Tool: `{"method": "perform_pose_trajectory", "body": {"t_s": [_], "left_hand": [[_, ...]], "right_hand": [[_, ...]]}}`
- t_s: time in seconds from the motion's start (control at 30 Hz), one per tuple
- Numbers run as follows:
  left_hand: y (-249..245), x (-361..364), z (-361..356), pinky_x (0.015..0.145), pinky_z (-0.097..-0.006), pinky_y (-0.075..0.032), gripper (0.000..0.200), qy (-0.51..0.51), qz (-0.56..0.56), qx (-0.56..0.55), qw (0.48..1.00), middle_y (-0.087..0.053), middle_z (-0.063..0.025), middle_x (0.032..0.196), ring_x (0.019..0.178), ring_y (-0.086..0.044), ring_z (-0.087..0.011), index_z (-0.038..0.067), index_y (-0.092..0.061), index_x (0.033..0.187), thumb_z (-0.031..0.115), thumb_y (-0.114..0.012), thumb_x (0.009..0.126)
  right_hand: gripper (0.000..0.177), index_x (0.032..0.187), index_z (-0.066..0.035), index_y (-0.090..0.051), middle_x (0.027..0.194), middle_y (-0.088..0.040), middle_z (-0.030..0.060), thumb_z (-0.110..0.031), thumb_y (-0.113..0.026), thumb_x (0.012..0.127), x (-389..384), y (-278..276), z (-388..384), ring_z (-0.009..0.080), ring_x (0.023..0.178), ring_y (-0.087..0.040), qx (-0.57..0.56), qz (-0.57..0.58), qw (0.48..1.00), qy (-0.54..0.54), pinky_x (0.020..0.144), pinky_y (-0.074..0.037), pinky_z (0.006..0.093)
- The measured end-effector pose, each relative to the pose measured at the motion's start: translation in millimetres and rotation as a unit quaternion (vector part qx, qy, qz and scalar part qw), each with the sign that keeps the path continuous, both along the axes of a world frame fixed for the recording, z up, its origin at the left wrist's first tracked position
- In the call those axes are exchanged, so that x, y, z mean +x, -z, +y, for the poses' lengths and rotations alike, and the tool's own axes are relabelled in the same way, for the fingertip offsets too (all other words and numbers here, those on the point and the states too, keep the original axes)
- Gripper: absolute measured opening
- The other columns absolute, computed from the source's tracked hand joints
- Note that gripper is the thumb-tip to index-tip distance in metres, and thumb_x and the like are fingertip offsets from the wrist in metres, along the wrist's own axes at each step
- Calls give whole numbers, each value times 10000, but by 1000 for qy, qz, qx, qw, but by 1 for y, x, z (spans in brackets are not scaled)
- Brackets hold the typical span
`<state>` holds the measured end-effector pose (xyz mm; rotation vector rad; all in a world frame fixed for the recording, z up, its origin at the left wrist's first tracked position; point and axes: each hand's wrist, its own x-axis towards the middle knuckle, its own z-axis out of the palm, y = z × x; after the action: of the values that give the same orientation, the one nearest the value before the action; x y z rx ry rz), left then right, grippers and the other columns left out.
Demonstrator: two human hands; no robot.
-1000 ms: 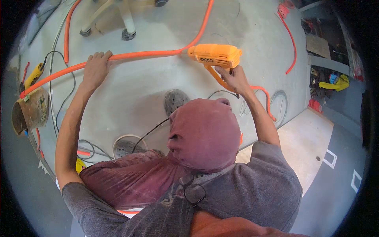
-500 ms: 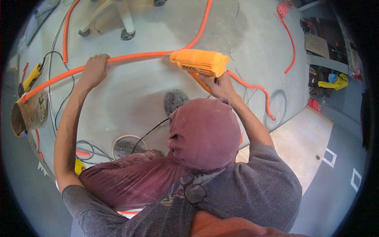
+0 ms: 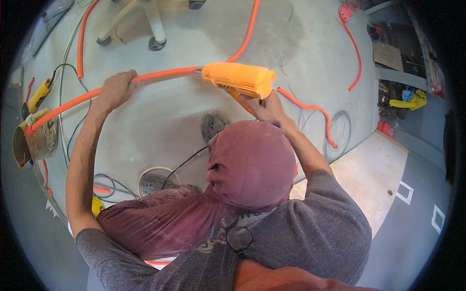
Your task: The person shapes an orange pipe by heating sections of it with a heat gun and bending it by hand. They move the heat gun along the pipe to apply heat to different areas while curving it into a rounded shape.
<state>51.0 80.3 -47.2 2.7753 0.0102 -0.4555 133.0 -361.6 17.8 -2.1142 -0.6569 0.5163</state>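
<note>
My left hand (image 3: 116, 91) is wrapped round an orange tube (image 3: 167, 74), which stretches left to the rim of a container (image 3: 42, 138). A yellow-orange power tool (image 3: 238, 78), apparently a heat gun, is gripped by its handle in my right hand (image 3: 264, 105). The tool's metal nozzle points left, at the orange tube; whether they touch is unclear. Below the hands, a head in a maroon cloth (image 3: 250, 165) hides part of the floor.
More orange tube (image 3: 247, 31) curves behind the tool, and a short piece (image 3: 310, 106) lies right. Chair legs (image 3: 153, 22) stand at the top. A yellow tool (image 3: 39, 96) and cables are left. Shelves (image 3: 403, 75) and a pale board (image 3: 359, 167) are right.
My right hand and the tool have shifted slightly left. The orange tube near the nozzle sits a little lower, and my left hand has turned slightly with it.
</note>
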Motion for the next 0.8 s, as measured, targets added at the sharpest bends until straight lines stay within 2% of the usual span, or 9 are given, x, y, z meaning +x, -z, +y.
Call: {"method": "perform_pose_trajectory", "body": {"t_s": [0.23, 0.57, 0.63, 0.8], "left_hand": [[6, -6, 0, 808, -533, -513, 332, 0, -26, -11, 1000, -703, -218, 994, 951, -667, -436, 14, -636, 1076, 341, -582, 1043], [-4, -7, -10, 843, -533, -504, 335, -25, -4, -19, 999, -708, -216, 1051, 981, -664, -430, 1, -656, 1096, 322, -577, 1043], [-1, -7, -10, 836, -532, -501, 339, -25, -14, -13, 999, -704, -215, 1046, 977, -662, -432, 0, -648, 1092, 327, -578, 1042], [1, -8, -7, 832, -524, -503, 334, -20, -19, -15, 1000, -702, -209, 1045, 981, -660, -428, 1, -644, 1099, 323, -582, 1040]], "right_hand": [[309, 1204, -9, -706, 995, -768, 146, -229, -694, 987, 16, 9, -30, 194, 886, -704, -64, 26, 995, 67, 806, -549, 347], [305, 1194, 22, -700, 1031, -777, 166, -194, -672, 981, 36, 9, -48, 221, 918, -727, -95, 42, 989, 109, 831, -559, 364], [277, 1152, 6, -703, 744, -654, 27, -220, -698, 992, 41, 16, -53, 90, 658, -572, -89, -29, 992, 89, 599, -472, 305], [279, 1151, 2, -709, 748, -655, 27, -229, -689, 996, 50, 30, -63, 91, 655, -569, -81, -37, 992, 94, 595, -469, 303]]}}
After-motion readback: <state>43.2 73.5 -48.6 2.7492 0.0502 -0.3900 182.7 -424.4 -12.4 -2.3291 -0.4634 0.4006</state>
